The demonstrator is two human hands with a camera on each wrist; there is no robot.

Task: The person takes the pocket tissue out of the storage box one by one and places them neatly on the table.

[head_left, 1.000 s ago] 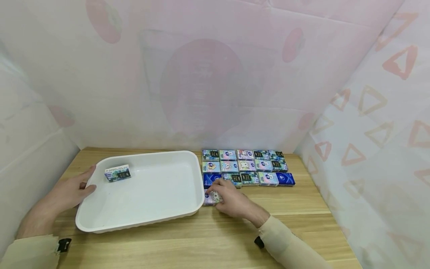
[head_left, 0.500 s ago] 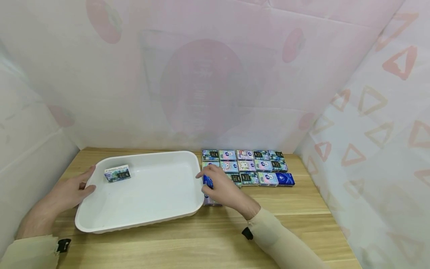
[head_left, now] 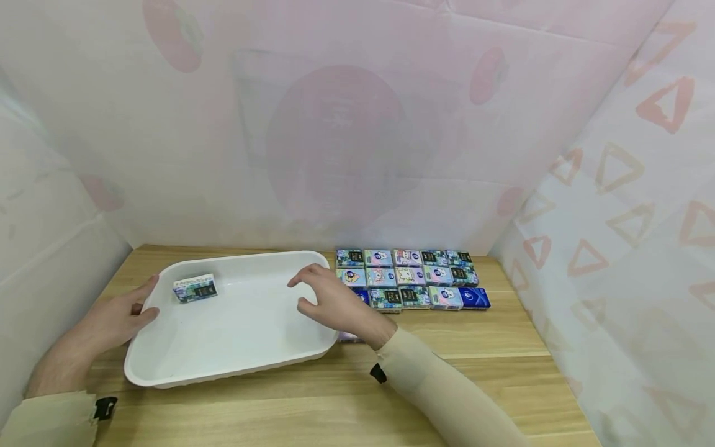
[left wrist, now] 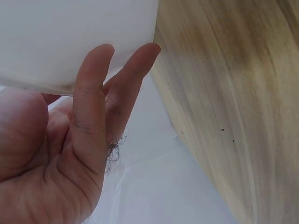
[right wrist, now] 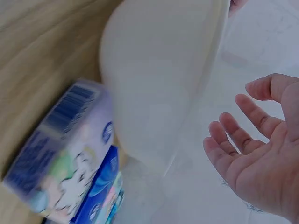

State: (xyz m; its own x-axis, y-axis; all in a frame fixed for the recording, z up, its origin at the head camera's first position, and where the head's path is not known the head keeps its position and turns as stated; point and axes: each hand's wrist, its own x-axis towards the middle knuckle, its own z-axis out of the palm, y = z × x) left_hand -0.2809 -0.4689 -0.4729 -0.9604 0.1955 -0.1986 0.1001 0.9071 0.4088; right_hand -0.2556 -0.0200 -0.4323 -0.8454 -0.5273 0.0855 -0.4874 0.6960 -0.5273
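A white plastic tray [head_left: 240, 335] lies on the left part of the table. My left hand [head_left: 106, 323] holds its left rim, the thumb over the edge and the fingers against the outer side, as the left wrist view [left wrist: 88, 121] shows. Inside, near the far left corner, one small tissue pack [head_left: 194, 288] with a dark floral print stands on its side. My right hand [head_left: 337, 304] is over the tray's right side, fingers spread and slightly bent, holding nothing. A purple tissue pack [right wrist: 70, 149] with a cartoon figure lies beside the tray in the right wrist view.
Right of the tray, several tissue packs [head_left: 410, 275] lie in close rows on the wooden table [head_left: 447, 354], partly hidden by my right arm. Fabric walls stand behind and on both sides, including the patterned right wall [head_left: 642, 217].
My right hand has left the purple tissue pack nearest me and moved left, over the tray's rim. My left hand and the tray have stayed nearly in place.
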